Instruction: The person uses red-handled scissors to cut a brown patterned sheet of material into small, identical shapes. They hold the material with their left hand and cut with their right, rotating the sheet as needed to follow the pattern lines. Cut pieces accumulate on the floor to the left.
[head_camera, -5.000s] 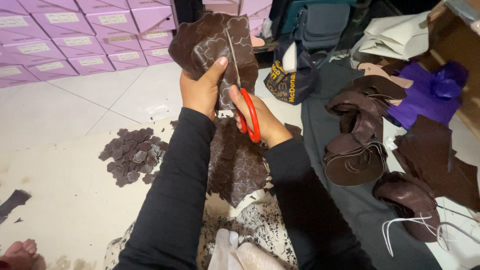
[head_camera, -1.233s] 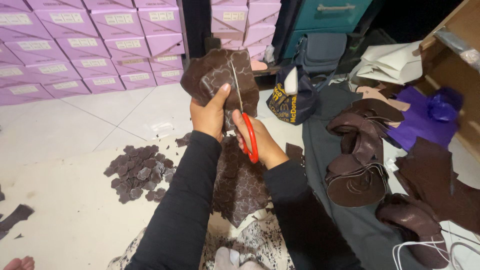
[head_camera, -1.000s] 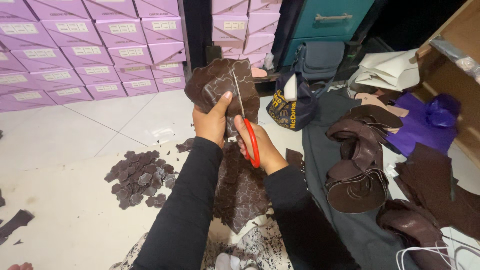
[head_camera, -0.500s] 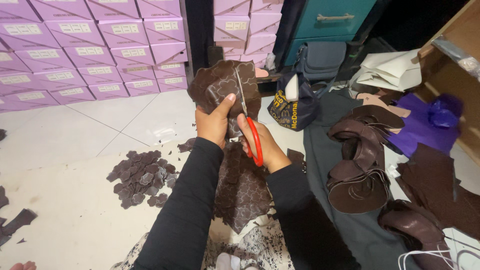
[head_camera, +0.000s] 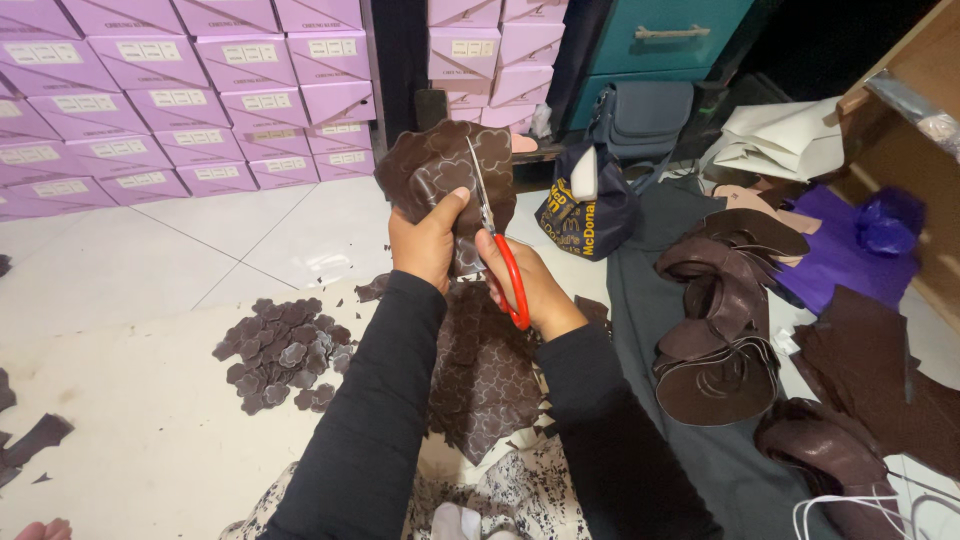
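Brown leather (head_camera: 440, 175), a sheet marked with scalloped flower outlines, is held up in front of the person, above their lap. The left hand (head_camera: 425, 240) pinches its lower edge, thumb on the near face and fingers hidden behind. The right hand (head_camera: 525, 285) is closed through the red handles of scissors (head_camera: 495, 245), whose blades point upward and lie against the sheet near its middle; whether the blades are parted cannot be told.

A larger offcut (head_camera: 485, 370) of the same leather, with shapes already cut out of it, hangs from the lap between the two black sleeves. On the floor (head_camera: 150, 270) to the left lies a pile of cut flower pieces (head_camera: 285, 345), well apart from the hands.

To cut cleanly here, the left hand would best keep the sheet taut and turn it into the blades, so the scissors follow the marked curve rather than twist around it.

Open room lies to the left, over pale tile and a light mat. The right is crowded: stacked brown leather parts (head_camera: 725, 330) on grey cloth, purple sheets, and a dark bag (head_camera: 585, 205) just beyond the scissor tips. Lilac boxes (head_camera: 180, 100) wall the far side.
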